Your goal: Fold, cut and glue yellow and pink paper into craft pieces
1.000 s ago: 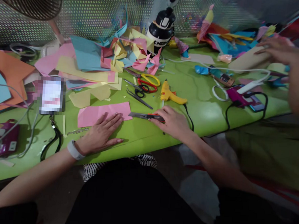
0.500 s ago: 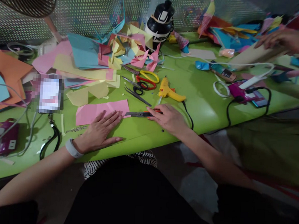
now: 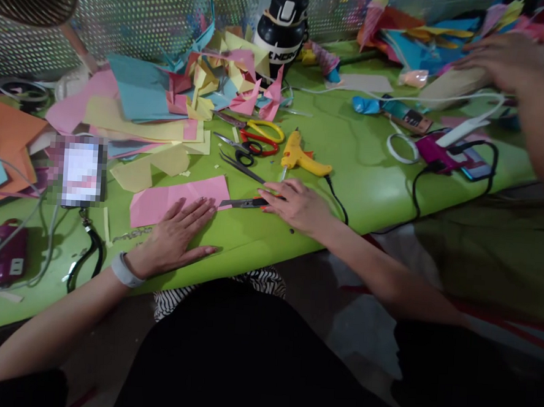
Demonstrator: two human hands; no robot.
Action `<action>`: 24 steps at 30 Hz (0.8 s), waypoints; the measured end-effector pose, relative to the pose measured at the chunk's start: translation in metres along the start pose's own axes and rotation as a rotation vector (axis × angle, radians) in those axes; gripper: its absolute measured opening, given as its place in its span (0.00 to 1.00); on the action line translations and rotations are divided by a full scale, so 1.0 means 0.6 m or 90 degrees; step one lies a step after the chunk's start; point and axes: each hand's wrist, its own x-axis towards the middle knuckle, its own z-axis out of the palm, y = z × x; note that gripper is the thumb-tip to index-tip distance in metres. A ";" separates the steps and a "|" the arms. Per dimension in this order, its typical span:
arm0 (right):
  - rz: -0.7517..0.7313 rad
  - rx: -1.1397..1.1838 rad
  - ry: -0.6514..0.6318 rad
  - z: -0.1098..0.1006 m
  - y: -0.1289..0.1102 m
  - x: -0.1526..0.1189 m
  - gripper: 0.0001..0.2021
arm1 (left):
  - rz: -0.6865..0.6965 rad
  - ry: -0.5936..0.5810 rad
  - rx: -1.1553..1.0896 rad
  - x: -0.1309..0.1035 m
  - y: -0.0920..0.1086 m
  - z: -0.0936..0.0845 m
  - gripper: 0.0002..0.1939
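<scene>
My left hand (image 3: pixel 181 227), with a grey band at the wrist, lies flat with fingers stretched on a pink paper strip (image 3: pixel 161 201). The strip rests on the green table (image 3: pixel 246 242). My right hand (image 3: pixel 297 208) is closed around the handle of dark-bladed scissors (image 3: pixel 242 203) with orange on the grip. Their blades point left, with the tip at the paper's right end near my left fingertips. The fingers partly cover the handle. Just beyond my right hand are a yellow glue gun (image 3: pixel 305 157), black-handled scissors (image 3: pixel 241 147) and tweezers (image 3: pixel 241 166).
Coloured paper sheets (image 3: pixel 141 88) and folded pieces are heaped at the back, beside a black-and-white bottle (image 3: pixel 281 32). A phone (image 3: pixel 83 173) lies at left. Another person's hand (image 3: pixel 506 58) is over a beige object at right, near a purple device (image 3: pixel 436 152) with cables.
The view has shifted slightly. My left hand stays flat on the pink paper, and the scissors remain at its right end. The other person's hand has moved lower over the beige object.
</scene>
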 end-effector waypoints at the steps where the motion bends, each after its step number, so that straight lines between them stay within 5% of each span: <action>1: 0.005 0.008 -0.011 -0.001 -0.001 0.000 0.18 | 0.002 0.001 -0.001 0.000 0.000 0.000 0.43; 8: 0.025 0.077 -0.079 -0.011 0.000 -0.005 0.16 | 0.007 0.015 -0.010 -0.001 -0.002 0.004 0.43; 24: 0.048 0.049 -0.029 -0.006 -0.037 0.003 0.18 | -0.002 0.003 0.002 -0.003 0.003 0.003 0.43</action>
